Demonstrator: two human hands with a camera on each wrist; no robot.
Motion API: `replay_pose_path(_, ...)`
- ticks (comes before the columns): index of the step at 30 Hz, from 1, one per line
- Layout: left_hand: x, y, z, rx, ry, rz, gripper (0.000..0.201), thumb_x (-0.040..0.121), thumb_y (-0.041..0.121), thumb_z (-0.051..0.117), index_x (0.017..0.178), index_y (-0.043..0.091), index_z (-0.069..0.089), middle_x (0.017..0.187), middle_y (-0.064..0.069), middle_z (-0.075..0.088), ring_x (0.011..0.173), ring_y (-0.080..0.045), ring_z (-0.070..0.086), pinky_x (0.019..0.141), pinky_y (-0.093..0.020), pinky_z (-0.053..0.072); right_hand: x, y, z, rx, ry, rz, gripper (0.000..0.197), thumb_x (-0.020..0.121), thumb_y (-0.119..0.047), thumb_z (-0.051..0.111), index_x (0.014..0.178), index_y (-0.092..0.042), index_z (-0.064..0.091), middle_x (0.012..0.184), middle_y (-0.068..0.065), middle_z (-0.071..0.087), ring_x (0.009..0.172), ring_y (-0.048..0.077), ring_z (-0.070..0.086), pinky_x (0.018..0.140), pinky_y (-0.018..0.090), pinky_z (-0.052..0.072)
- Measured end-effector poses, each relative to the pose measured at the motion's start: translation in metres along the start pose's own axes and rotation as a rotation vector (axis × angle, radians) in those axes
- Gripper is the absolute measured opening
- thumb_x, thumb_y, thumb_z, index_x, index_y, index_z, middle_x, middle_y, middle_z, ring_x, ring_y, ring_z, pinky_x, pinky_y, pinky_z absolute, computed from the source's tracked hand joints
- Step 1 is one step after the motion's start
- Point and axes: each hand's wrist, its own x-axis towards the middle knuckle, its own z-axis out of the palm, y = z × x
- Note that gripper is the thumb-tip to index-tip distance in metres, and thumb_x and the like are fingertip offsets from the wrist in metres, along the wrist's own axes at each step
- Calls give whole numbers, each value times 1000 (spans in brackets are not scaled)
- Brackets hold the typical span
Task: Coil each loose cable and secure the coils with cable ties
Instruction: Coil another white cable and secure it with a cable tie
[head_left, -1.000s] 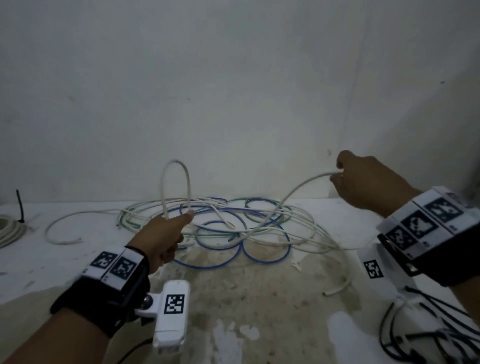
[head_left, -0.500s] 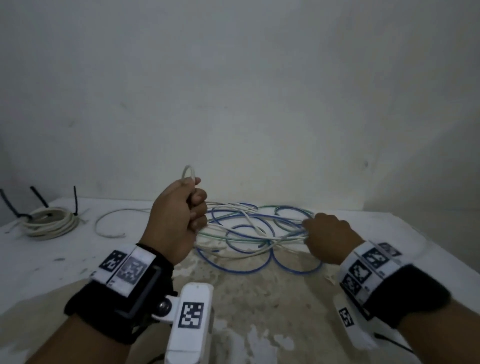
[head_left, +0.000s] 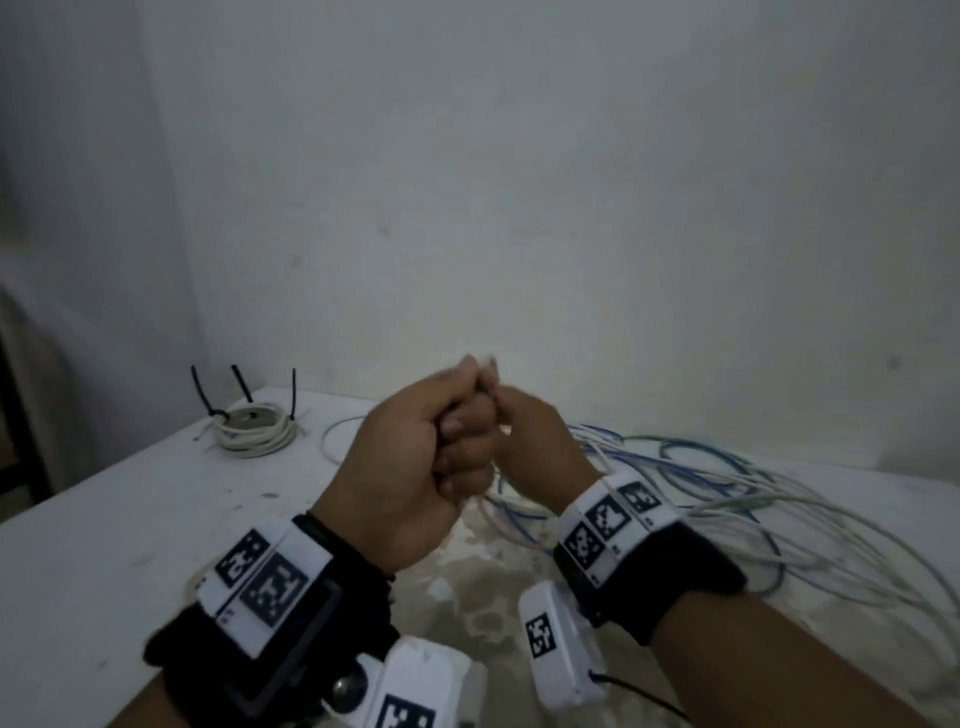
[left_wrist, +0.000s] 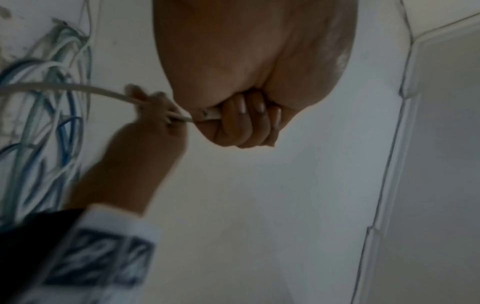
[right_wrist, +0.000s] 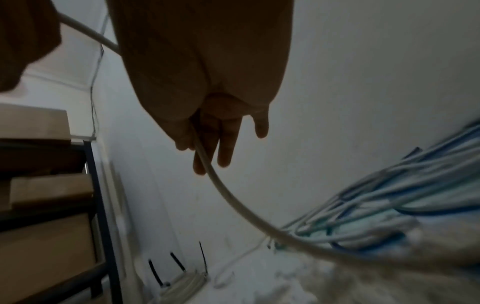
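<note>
My left hand (head_left: 457, 452) is a fist held above the table, its fingers (left_wrist: 244, 117) curled round a white cable (left_wrist: 78, 87). Right against it, my right hand (head_left: 519, 431) pinches the same cable (right_wrist: 233, 197) between thumb and fingers (right_wrist: 223, 148). From the hands the cable hangs down to a loose tangle of white, blue and green cables (head_left: 727, 488) on the table at the right. How much cable is gathered inside the left fist is hidden.
A finished white coil (head_left: 254, 431) with black cable ties (head_left: 200, 389) sticking up lies at the table's (head_left: 104, 519) far left. A bare wall stands close behind. The right wrist view shows a dark shelf with boxes (right_wrist: 39, 185) left of the table.
My right hand came in from far right, dipped to the tangle, then rose to meet my left hand. The left hand lifted and closed into a fist on the cable.
</note>
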Motion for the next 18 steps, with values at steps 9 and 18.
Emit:
replay_pose_path(9, 23, 40, -52, -26, 345, 305, 22, 101, 16, 33, 93, 9, 52, 54, 6, 37, 40, -6, 28, 35, -17, 24, -52, 19, 17, -376, -267, 12, 20, 97, -38, 43, 112, -24, 41, 78, -6, 51, 72, 17, 51, 55, 27, 36)
replay_pose_path(18, 35, -3, -74, 316, 443, 196, 23, 104, 21, 36, 103, 7, 54, 52, 6, 38, 42, -6, 27, 39, -17, 24, -60, -33, -34, -621, -134, -439, 4, 86, -23, 57, 82, -21, 56, 74, -2, 51, 54, 21, 52, 42, 31, 40)
